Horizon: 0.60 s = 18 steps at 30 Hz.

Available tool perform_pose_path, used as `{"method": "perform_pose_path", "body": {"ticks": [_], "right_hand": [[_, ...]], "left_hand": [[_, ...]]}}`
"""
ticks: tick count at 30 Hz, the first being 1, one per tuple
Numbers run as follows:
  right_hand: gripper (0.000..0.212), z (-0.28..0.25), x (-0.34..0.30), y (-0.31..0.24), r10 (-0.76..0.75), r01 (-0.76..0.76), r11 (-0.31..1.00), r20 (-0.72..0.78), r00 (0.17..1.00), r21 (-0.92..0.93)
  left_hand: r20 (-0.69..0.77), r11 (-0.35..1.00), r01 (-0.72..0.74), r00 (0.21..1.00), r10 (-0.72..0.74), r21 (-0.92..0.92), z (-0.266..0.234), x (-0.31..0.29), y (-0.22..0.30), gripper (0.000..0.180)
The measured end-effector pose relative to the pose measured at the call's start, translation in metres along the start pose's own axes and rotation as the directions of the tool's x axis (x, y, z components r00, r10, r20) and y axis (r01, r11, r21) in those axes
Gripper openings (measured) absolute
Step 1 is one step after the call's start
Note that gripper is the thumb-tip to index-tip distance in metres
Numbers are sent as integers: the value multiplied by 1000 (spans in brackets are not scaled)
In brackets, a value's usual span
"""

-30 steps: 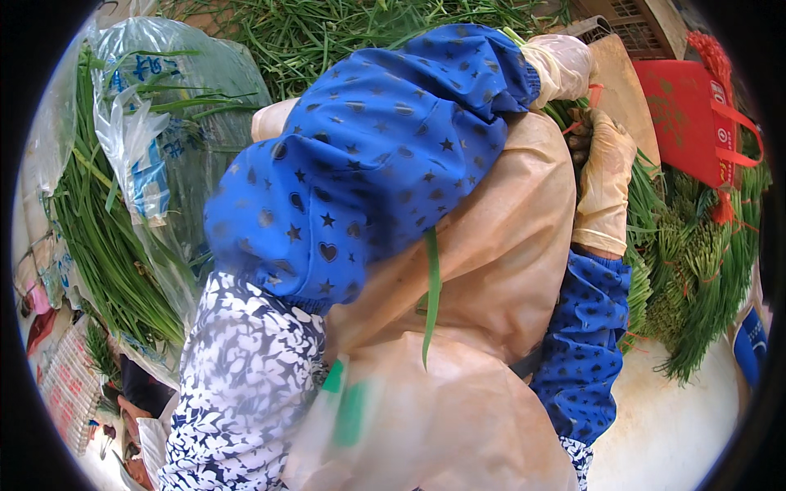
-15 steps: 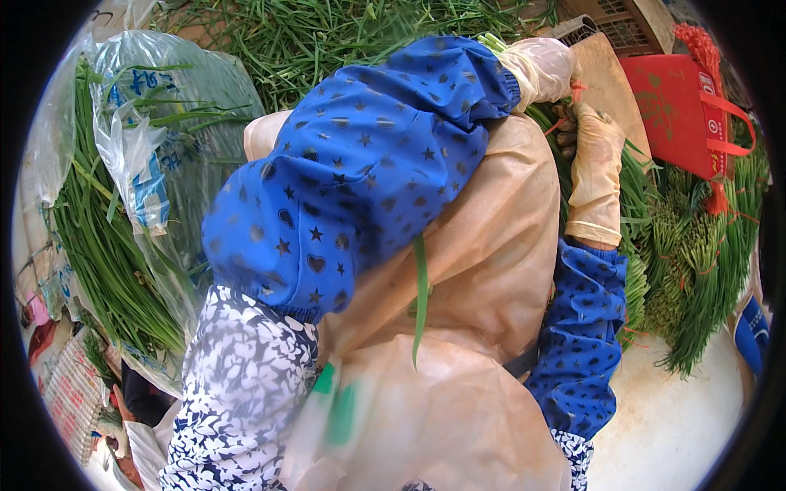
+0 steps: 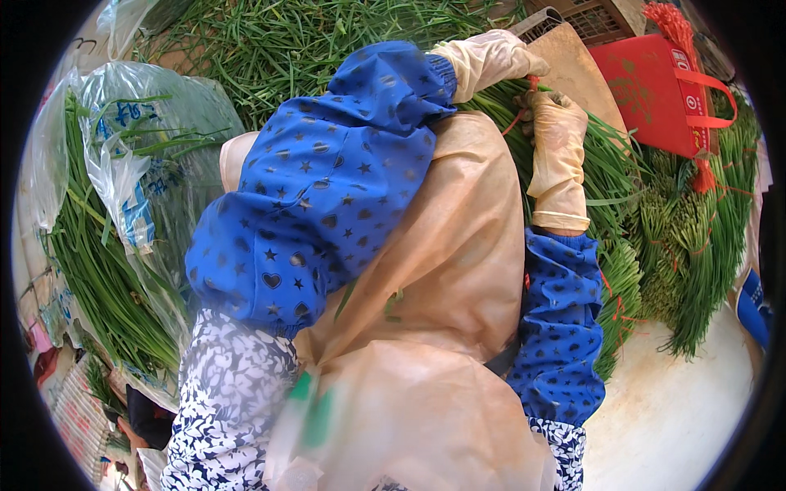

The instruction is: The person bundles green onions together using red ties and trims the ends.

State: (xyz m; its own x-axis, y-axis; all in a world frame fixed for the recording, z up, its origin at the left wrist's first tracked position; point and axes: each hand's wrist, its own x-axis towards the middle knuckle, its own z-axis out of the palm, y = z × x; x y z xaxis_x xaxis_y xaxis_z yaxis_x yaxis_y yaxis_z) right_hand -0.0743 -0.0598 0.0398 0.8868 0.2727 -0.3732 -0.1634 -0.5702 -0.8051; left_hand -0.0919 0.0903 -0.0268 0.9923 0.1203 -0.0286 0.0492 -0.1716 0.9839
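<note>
We judge the upper-right green bunch (image 3: 602, 154) mid-tying, the red tie (image 3: 534, 83) needing tension; left hand (image 3: 495, 62) and curled right hand (image 3: 558, 123) show unclear grips.

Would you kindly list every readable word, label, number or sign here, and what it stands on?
I describe markings without quoting their wording:
Clear plastic bag: blue printed characters.
Red bag: pale print on its side panel.
Blue item, far right: white marks, too small.
Pale apron: green marks, too blurred to read.
Pale item, lower left: red marks, too small.
</note>
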Motion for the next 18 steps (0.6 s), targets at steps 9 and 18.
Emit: {"method": "perform_pose_path", "body": {"ticks": [9,18], "right_hand": [[20,1,9,13,-45,42,996,-30,999,-83],[19,-2,7,17,-114,112,989,-21,993,-101]], "left_hand": [[-42,999,-7,999,8,38,-1,-4,2,25],[-46,998,-36,998,39,49,0,-8,10,21]]}}
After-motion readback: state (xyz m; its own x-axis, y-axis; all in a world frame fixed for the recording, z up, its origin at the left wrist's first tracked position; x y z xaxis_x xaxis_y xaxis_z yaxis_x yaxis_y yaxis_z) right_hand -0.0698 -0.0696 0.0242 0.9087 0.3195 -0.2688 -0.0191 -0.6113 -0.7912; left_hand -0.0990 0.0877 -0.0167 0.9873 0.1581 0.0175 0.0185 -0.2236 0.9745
